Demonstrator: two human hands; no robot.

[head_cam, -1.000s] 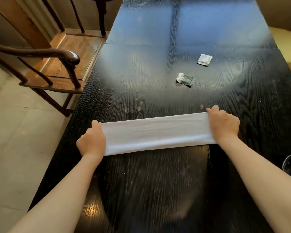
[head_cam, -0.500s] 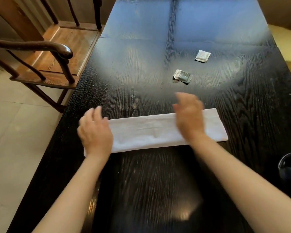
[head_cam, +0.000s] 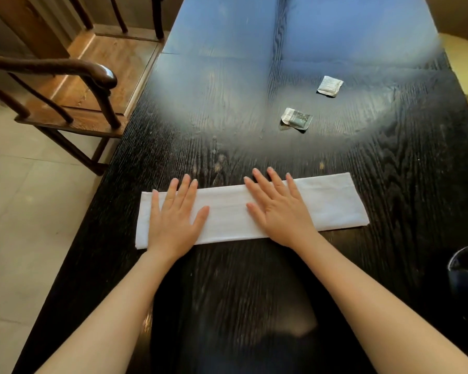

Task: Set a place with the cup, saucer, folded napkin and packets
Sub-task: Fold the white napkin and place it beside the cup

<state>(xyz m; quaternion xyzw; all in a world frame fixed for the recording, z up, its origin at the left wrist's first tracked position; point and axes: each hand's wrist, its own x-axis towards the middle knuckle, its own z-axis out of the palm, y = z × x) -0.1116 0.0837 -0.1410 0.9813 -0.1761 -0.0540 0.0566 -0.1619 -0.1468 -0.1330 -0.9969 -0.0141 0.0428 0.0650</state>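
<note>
A white napkin, folded into a long strip, lies across the dark table in front of me. My left hand rests flat on its left part, fingers spread. My right hand lies flat on its middle, palm down. Neither hand grips anything. Farther back lie two packets: a dark-printed one and a white one behind it to the right. A dark round object, perhaps the cup, shows at the right edge, cut off by the frame.
A wooden armchair stands at the table's left side, its armrest close to the table edge. Pale tiled floor lies to the left. The table's far half reflects blue light.
Both hands let go of the napkin's ends and moved inward. They now lie flat and open on the strip. The napkin itself has stayed in place.
</note>
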